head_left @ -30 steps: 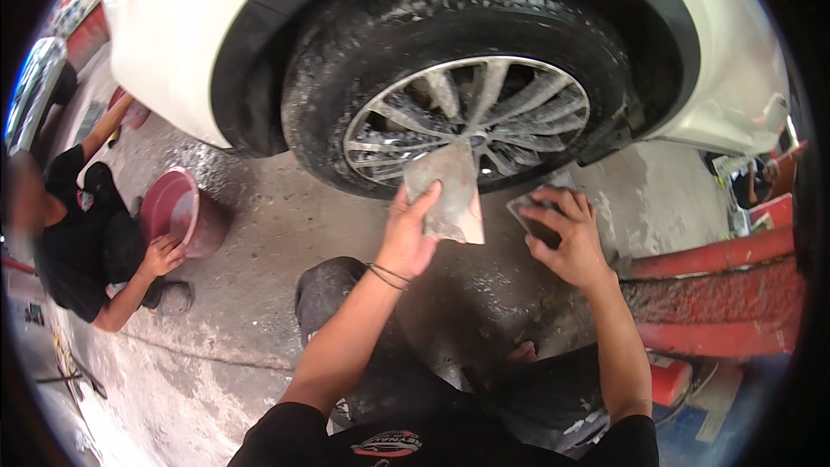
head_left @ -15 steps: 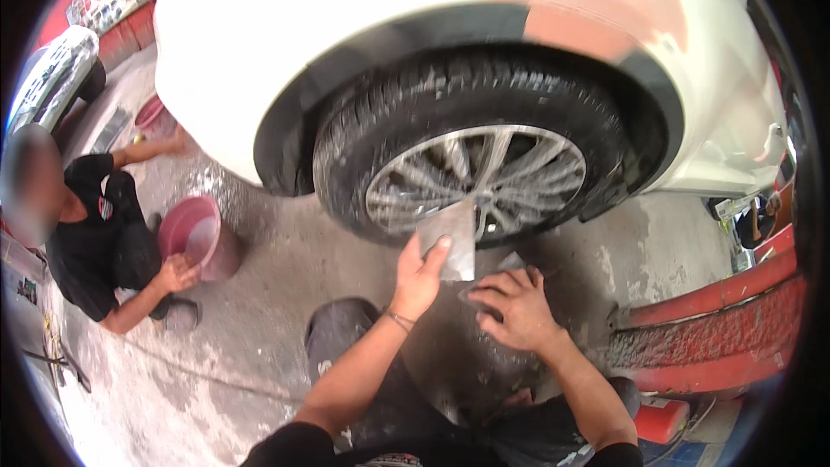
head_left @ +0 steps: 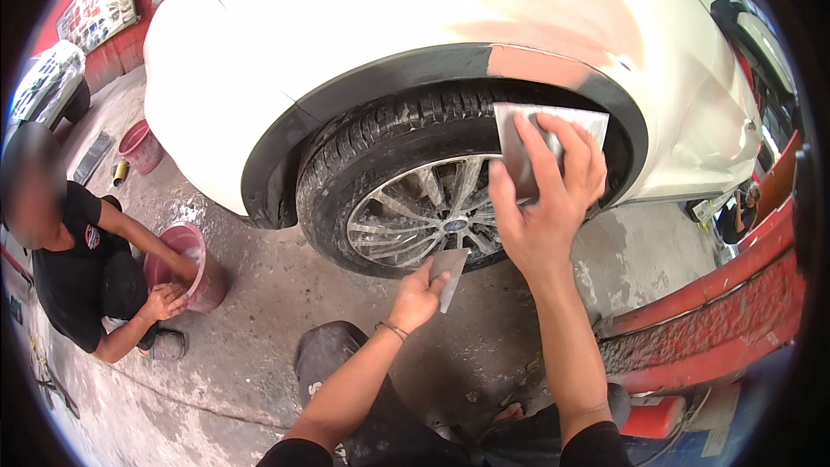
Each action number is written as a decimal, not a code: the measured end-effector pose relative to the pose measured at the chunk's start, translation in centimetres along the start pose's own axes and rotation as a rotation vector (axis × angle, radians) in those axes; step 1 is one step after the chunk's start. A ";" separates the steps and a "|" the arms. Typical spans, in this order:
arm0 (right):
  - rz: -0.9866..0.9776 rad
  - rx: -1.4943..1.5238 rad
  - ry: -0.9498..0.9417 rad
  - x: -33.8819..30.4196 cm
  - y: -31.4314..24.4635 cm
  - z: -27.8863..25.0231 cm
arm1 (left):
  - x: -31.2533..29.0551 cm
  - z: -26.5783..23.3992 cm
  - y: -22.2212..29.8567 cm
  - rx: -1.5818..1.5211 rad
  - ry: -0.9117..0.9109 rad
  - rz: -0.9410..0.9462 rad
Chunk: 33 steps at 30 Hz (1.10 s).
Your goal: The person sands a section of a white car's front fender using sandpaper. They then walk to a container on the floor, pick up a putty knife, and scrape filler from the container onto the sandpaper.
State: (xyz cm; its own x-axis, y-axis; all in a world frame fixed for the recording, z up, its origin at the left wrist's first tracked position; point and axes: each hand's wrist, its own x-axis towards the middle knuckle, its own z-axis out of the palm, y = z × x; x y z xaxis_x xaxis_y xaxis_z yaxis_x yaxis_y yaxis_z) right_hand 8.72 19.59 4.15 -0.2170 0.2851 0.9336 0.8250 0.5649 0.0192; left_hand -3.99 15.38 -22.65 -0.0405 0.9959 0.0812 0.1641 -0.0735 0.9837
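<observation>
My right hand [head_left: 553,216] is raised before the top of the tyre [head_left: 380,134], just below the wheel arch trim [head_left: 406,69]. Its fingers press against a flat grey rectangular spreader [head_left: 510,140], with the thumb at the plate's lower left. Lower down, in front of the rim [head_left: 406,225], my left hand [head_left: 413,301] pinches another thin grey spreader [head_left: 451,281], seen at a slant. A pinkish patch [head_left: 538,67] covers part of the dark trim above my right hand, and a paler pink area spreads over the white fender [head_left: 346,9].
At left a crouching person in black has one hand in a pink bucket [head_left: 212,281] and the other at its rim. A second bucket [head_left: 143,147] and a small can [head_left: 120,174] stand farther back. A red metal beam [head_left: 709,329] runs along the right.
My right hand has risen from low beside my left to the wheel arch, its spreader now plainly visible. My left spreader has dropped and turned slantwise. The other person has reached into the bucket.
</observation>
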 end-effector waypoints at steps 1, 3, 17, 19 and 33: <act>-0.054 -0.060 0.041 0.8 -0.1 0.8 | 0.0 0.5 -0.1 0.021 -0.004 -0.005; -0.097 -0.082 0.091 1.6 -0.1 2.2 | 0.3 1.0 -0.4 0.068 -0.005 -0.013; -0.115 -0.079 0.001 0.5 0.2 4.0 | 0.4 1.1 1.1 0.082 -0.038 -0.031; -0.108 -0.075 0.025 1.1 0.1 3.1 | 0.5 1.3 0.6 0.092 -0.027 0.004; -0.124 -0.093 0.041 1.6 -0.5 3.7 | 0.8 1.1 0.5 0.033 -0.049 0.028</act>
State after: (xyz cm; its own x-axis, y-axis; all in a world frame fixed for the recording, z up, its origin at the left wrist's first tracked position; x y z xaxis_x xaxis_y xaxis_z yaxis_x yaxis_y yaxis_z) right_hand 6.01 22.58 4.32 -0.3008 0.1849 0.9356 0.8384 0.5188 0.1670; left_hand -2.80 16.16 -22.28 0.0127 0.9949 0.1002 0.1970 -0.1007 0.9752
